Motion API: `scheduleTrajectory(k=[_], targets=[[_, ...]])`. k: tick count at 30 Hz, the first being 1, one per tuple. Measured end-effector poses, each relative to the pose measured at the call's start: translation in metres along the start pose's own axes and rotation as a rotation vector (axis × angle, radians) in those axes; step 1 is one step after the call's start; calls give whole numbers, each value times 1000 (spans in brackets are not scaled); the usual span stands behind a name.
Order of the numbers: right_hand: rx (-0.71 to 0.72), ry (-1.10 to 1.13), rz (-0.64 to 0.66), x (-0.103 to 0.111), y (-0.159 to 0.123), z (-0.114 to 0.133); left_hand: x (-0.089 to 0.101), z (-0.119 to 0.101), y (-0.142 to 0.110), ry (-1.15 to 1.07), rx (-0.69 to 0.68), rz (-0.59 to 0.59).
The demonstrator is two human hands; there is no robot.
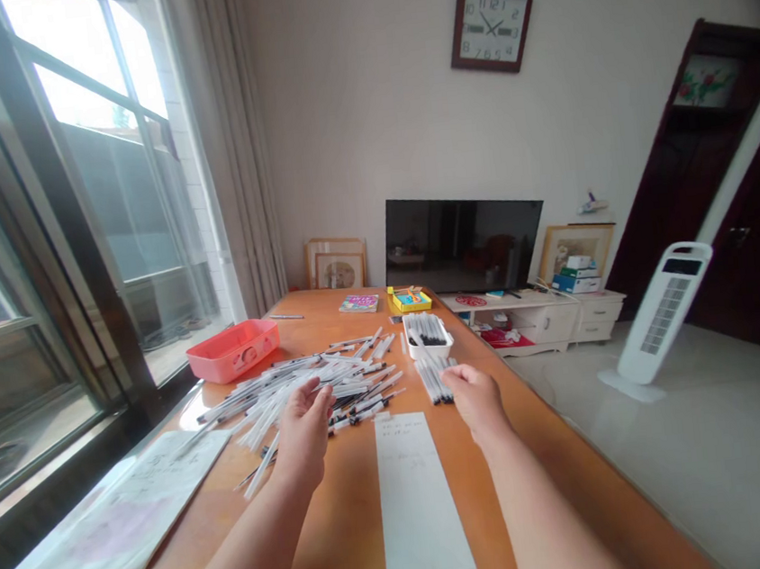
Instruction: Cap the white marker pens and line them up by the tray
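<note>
Head view: left hand [304, 433] and right hand [477, 401] empty, open; pens [434, 380] lie pointing forward

bare left hand [305, 434], bare right hand [478, 403], 2 long bare forearms [245, 548]

White-and-black pens [276, 395], a coral-pink plastic tray [233, 351].

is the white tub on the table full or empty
Full: the white plastic tub is packed with pens, their black ends showing above its rim.
</note>
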State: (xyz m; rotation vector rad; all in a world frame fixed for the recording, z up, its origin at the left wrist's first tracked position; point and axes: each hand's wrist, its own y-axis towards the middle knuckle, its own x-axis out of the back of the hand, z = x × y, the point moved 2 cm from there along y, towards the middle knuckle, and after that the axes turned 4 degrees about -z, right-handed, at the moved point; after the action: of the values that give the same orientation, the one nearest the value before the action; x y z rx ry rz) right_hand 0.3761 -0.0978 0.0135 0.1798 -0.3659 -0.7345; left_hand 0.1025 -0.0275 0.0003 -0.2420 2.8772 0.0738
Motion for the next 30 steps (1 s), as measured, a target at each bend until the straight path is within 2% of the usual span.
scheduleTrajectory(k=[2,5,10,16,30], targets=[[-67,-64,-124,14,10,-9,2,-2,2,7,1,-10],[-124,-153,-217,26,13,-16,4,-4,3,-5,9,-19],[-46,-251,-162,27,7,-17,8,-4,7,-12,16,-22],[-163,-417,-121,14,12,-25,11,-2,11,-9,3,-28],[-123,-418,-163,9,19,-36,12,5,17,50,-6,-33]])
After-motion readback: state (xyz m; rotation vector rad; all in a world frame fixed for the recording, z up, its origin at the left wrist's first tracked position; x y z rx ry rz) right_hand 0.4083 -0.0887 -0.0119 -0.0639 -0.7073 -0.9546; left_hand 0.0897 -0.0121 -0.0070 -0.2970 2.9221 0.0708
